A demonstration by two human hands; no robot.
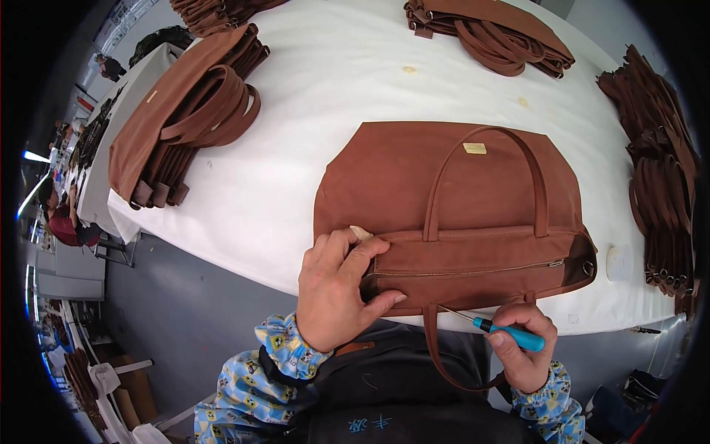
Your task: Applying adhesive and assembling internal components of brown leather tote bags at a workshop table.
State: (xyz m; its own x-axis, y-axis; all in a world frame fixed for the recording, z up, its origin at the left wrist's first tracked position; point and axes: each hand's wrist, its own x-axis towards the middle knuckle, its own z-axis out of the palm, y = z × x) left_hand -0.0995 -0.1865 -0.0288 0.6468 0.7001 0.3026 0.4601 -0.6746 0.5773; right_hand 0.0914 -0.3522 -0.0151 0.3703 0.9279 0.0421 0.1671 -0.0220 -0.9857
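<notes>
A brown handbag (pixel 377 185) lies flat on the white-covered table in front of me, its zipped top edge toward me. One strap loops up over its front panel, and the other hangs over the table edge. My left hand (pixel 340 285) grips the bag's left end beside the zipper (pixel 466 273), with the thumb on the near side. A pale wrap (pixel 360 232) shows at one fingertip. My right hand (pixel 523 346) is closed round a small screwdriver (pixel 510 334) with a blue handle and thin metal shaft. Its tip meets the bag's near edge by the hanging strap; what it touches is too small to tell.
Stacked brown bags (pixel 155 126) lie at the table's left, with more bags (pixel 495 33) at the back and others (pixel 658 177) along the right. A white round object (pixel 618 263) stands near the right edge. A person (pixel 65 218) sits far left.
</notes>
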